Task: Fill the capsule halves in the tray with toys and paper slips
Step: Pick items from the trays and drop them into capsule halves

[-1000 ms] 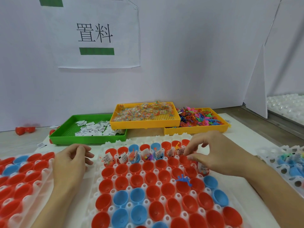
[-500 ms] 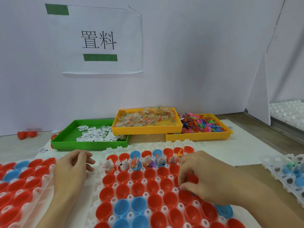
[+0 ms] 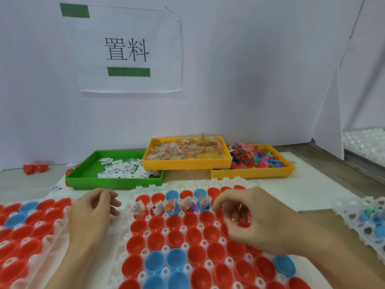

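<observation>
A: Two hands hover low over the white tray (image 3: 133, 265) of red and blue capsule halves (image 3: 176, 243), nearest us. What is each doing?

B: The left hand (image 3: 91, 213), at about 9 o'clock from the tray's middle, rests at the tray's left edge with its fingers loosely curled; I see nothing in it. The right hand (image 3: 250, 222), at about 3 o'clock, has thumb and fingers drawn together over a red half, but whether they pinch anything I cannot tell.

A: Which halves are filled?

B: Toward 12 o'clock, one row near the far edge: five halves hold paper slips (image 3: 160, 207) standing upright with small toys (image 3: 192, 207) beside them. The rows nearer us look empty.

A: And either side?

B: At 9 o'clock a second tray of capsule halves (image 3: 23, 232) lies just beside; at 3 o'clock a third white tray (image 3: 354, 222) holds a few blue halves.

A: Farther back?

B: At 11 o'clock a green tray (image 3: 83, 174) of slips, at 12 a yellow tray (image 3: 187, 163) of clear packets, at 1 o'clock another yellow tray (image 3: 250, 174) of coloured toys, then a wall sign (image 3: 127, 49)
</observation>
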The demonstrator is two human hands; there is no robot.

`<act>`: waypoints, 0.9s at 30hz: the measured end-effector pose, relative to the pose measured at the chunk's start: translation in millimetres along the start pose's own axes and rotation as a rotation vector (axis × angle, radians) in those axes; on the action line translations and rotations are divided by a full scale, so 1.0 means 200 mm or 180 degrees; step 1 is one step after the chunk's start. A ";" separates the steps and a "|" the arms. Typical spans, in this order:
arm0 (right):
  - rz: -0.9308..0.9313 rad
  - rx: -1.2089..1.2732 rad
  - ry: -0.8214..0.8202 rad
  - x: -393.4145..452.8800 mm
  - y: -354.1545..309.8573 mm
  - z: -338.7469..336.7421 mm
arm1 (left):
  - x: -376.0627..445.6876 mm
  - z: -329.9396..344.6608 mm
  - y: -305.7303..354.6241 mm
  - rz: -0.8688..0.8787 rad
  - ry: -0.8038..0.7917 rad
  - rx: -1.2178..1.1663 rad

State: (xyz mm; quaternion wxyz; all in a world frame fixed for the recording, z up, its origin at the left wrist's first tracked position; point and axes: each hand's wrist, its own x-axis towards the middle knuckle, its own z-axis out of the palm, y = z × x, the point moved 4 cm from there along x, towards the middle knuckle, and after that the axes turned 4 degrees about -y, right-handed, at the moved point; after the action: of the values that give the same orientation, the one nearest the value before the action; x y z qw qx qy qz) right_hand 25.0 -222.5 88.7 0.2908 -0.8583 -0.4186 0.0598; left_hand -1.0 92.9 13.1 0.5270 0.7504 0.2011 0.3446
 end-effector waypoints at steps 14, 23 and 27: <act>0.0157 -0.0006 0.0347 0.00 0.13 -0.08 | -0.01 0.00 0.01 -0.0025 -0.0008 0.0031; 0.0216 -0.0340 0.0200 0.01 0.16 -0.04 | -0.02 0.00 0.03 0.0021 -0.0033 0.0026; 0.0188 -0.0484 0.0140 0.02 0.17 0.00 | -0.02 0.00 0.03 0.0034 -0.0043 0.0024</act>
State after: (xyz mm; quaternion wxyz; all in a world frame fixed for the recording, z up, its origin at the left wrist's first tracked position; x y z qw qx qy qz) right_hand 51.3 -236.0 70.4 0.2321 -0.8909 -0.3899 0.0175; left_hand -4.6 87.1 17.8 0.5237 0.7557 0.1949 0.3416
